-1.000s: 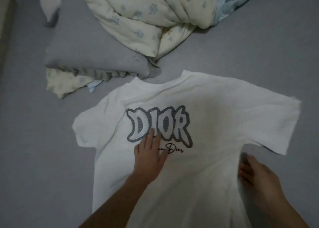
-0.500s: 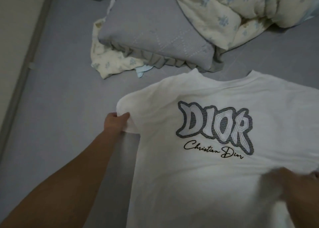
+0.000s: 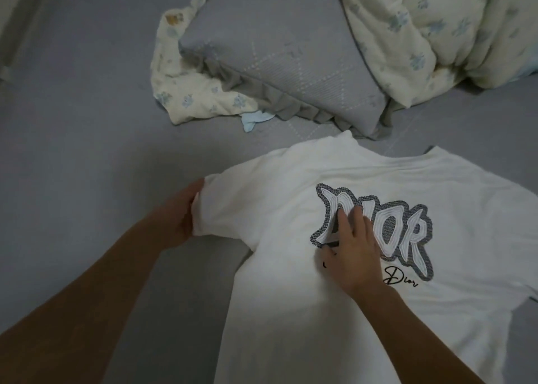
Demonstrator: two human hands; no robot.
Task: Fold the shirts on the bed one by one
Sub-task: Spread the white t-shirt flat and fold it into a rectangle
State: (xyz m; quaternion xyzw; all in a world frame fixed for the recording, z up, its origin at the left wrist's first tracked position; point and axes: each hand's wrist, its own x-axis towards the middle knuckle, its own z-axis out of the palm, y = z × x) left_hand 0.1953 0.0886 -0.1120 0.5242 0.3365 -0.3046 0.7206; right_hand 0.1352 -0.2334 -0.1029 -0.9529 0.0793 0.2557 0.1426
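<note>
A white T-shirt (image 3: 291, 296) with a grey and white DIOR print lies spread on the grey bed sheet (image 3: 87, 150), print side up. My left hand (image 3: 180, 217) grips the end of the shirt's left sleeve, with the cloth bunched in its fingers. My right hand (image 3: 353, 249) lies flat on the print with straight fingers, pressing the left part of the lettering and covering part of the script line below it. The shirt's right sleeve runs out of view at the right edge.
A grey pillow (image 3: 276, 63) with a ruffled edge lies beyond the shirt. A cream quilt with blue flowers (image 3: 436, 34) is heaped at the back right, and a piece of the same cloth (image 3: 189, 92) sticks out left of the pillow. The bed's edge (image 3: 17, 20) runs along the far left.
My right hand came up from the shirt's lower right side onto the print. My left hand keeps its grip on the left sleeve, which is now drawn in a little.
</note>
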